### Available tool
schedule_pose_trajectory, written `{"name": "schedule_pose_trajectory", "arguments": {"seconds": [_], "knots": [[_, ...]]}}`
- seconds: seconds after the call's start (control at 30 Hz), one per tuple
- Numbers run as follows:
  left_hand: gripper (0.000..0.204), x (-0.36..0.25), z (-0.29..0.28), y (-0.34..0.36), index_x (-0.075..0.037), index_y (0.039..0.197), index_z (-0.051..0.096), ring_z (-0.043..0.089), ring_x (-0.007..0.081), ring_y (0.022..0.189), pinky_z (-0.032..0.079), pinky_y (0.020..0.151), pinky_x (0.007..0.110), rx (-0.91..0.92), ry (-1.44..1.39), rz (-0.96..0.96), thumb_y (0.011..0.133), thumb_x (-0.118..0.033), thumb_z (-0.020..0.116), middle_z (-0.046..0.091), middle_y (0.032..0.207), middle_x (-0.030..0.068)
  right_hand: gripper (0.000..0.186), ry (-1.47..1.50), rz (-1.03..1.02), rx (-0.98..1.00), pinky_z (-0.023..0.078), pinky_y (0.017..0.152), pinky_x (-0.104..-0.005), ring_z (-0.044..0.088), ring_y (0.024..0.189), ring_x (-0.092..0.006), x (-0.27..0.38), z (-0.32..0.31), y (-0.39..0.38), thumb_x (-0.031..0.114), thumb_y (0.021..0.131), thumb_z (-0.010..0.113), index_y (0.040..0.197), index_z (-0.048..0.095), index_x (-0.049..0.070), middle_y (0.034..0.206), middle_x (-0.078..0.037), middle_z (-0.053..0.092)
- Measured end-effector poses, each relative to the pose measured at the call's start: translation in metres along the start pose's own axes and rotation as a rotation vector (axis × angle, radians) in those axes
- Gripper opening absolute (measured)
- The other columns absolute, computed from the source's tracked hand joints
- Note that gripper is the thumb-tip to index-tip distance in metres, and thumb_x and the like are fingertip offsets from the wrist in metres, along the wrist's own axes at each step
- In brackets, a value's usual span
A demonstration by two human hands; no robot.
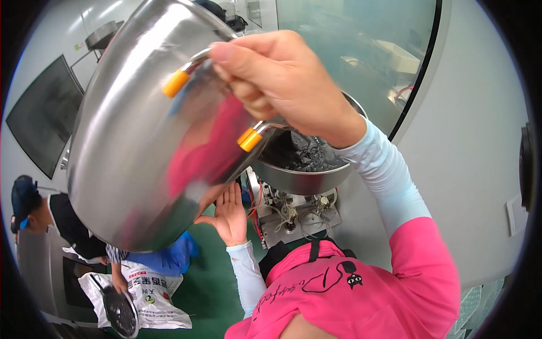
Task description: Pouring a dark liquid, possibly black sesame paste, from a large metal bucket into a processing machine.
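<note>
A large steel pot (pixel 124 141) hangs tilted across the left and middle of the head view, with orange-sleeved handle ends. My right hand (pixel 276 85) grips its metal handle (pixel 200 56). Under the pot's lower right side, my left hand (pixel 228 213) is open, palm up; whether its fingertips touch the pot is unclear. Behind the pot and my right hand, a round steel hopper (pixel 305 181) holds dark grey, lumpy material (pixel 310 155). The hopper stands above a machine (pixel 313 217) with valves and hoses, and the tilted pot hides part of its rim.
At the lower left a co-worker (pixel 76 223) in a dark cap holds a round dark object (pixel 118 313) over a white sack (pixel 158 305). A blue plastic bundle (pixel 175 257) lies beside them on the green floor (pixel 206 288). A frosted glass panel (pixel 367 34) and pale wall (pixel 463 141) border the hopper.
</note>
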State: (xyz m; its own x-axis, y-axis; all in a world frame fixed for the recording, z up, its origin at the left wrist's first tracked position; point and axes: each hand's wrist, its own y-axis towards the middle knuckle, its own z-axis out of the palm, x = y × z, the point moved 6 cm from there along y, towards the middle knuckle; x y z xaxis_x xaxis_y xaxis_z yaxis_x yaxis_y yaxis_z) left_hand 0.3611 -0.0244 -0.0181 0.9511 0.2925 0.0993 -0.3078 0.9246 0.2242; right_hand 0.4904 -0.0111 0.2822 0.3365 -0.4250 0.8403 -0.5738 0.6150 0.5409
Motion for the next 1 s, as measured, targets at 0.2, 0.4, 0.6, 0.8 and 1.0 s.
{"name": "schedule_pose_trajectory", "arguments": {"seconds": [0.2,0.4,0.6,0.8,1.0], "knots": [[0.117,-0.005,0.001,0.001,0.011,0.126,0.004,0.007,0.0302,0.127,0.009,0.106,0.040,-0.022,-0.110,-0.024,0.050,-0.058,0.061,0.008,0.136,0.0190,0.031,-0.196,-0.059,0.110,0.036,0.037,-0.0216,0.043,0.037,-0.0093,0.002,0.028,0.021,0.021,0.081,0.047,0.069,0.054,-0.007,0.050,-0.003,0.045],[0.118,-0.005,0.003,-0.002,0.011,0.126,0.003,0.007,0.0305,0.127,0.010,0.105,0.041,0.004,-0.115,-0.072,0.049,-0.056,0.062,0.005,0.136,0.0204,0.032,-0.263,-0.089,0.098,0.040,0.035,-0.0278,0.047,0.036,-0.0133,0.005,0.033,0.035,0.019,0.079,0.047,0.069,0.055,-0.010,0.053,-0.008,0.051],[0.117,0.001,-0.002,0.000,0.011,0.126,0.005,0.009,0.0294,0.127,0.012,0.105,0.041,-0.045,-0.140,-0.098,0.049,-0.058,0.061,0.008,0.136,0.0191,0.032,-0.387,-0.133,0.125,0.040,0.033,-0.0292,0.046,0.033,-0.0171,-0.001,0.049,0.050,0.018,0.080,0.044,0.065,0.056,-0.007,0.046,-0.008,0.048],[0.112,-0.007,-0.009,-0.002,0.011,0.125,0.011,0.014,0.0284,0.126,0.014,0.104,0.041,-0.139,-0.206,-0.086,0.053,-0.062,0.057,0.016,0.135,0.0178,0.038,-0.726,-0.363,0.302,0.044,0.039,-0.0304,0.049,0.035,-0.0207,-0.008,0.088,0.063,0.014,0.085,0.034,0.058,0.055,-0.004,0.040,-0.009,0.044],[0.083,-0.029,-0.027,-0.024,0.007,0.114,0.034,0.031,0.0279,0.115,0.024,0.099,0.041,-0.211,0.016,-0.141,0.064,-0.056,0.056,0.034,0.123,0.0169,0.029,-0.607,-0.082,0.284,0.043,0.048,-0.0297,0.052,0.049,-0.0164,-0.008,0.081,0.069,0.020,0.080,0.047,0.072,0.061,-0.004,0.056,-0.009,0.055]]}}
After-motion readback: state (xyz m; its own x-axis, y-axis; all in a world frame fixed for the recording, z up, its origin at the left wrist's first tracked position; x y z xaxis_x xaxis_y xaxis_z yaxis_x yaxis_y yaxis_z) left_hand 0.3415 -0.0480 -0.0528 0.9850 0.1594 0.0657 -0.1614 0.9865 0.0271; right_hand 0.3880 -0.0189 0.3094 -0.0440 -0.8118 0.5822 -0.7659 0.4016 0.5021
